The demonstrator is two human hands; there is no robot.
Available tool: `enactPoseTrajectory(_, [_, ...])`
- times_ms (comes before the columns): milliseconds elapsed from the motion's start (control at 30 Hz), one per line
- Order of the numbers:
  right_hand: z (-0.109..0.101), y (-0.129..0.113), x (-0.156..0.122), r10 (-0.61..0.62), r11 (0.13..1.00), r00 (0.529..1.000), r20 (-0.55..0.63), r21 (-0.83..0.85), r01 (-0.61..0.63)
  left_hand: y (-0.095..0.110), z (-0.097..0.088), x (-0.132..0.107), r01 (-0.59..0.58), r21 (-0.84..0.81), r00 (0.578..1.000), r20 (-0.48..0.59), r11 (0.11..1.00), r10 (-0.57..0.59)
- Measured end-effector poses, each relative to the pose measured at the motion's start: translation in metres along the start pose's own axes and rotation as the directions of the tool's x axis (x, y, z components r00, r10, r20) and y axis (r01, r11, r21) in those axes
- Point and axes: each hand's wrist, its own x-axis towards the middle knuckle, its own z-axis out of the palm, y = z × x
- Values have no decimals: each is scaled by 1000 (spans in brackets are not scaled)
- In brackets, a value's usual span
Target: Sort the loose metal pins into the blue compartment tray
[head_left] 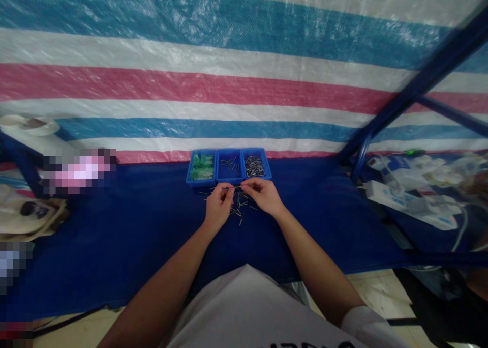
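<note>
My left hand and my right hand meet near the middle of the blue table, fingers pinched. Between their fingertips stretches a thin metal pin, apparently gripped at both ends; its exact kind is too small to make out. Similar loose pins lie scattered on the cloth beneath and between my hands. Just beyond stand three joined blue bins. Clear-green packets fill the left bin, a few pins lie in the middle bin, and the right bin holds a dense heap of them.
A striped plastic sheet hangs behind the blue table. On the right are a blue metal frame and a white power strip among plastic bags and cables. A white roll and a beige bag sit at left.
</note>
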Motion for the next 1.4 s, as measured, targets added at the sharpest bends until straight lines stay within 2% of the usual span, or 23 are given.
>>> enactPoseTrajectory(200, [0,0,0,-9,1000,1000,2,-14,9,1,-1,-1,-14,11,1000,26,1000,14])
enactPoseTrajectory(467, [0,0,0,-10,1000,1000,-25,-8,10,-1,0,0,3,-53,1000,3,999,-3])
enactPoseTrajectory(1000, [-1,-1,0,-10,1000,1000,-10,-1,10,2,-2,-1,-3,-7,1000,21,1000,3])
enactPoseTrajectory(1167, [-1,-3,0,-3,1000,1000,-18,-8,3,1,-1,-1,17,-69,1000,7,997,-16])
enactPoseTrajectory(1400, [-1,-2,-1,-23,999,999,-24,-28,23,1,-1,0,17,-54,1000,-13,998,-18])
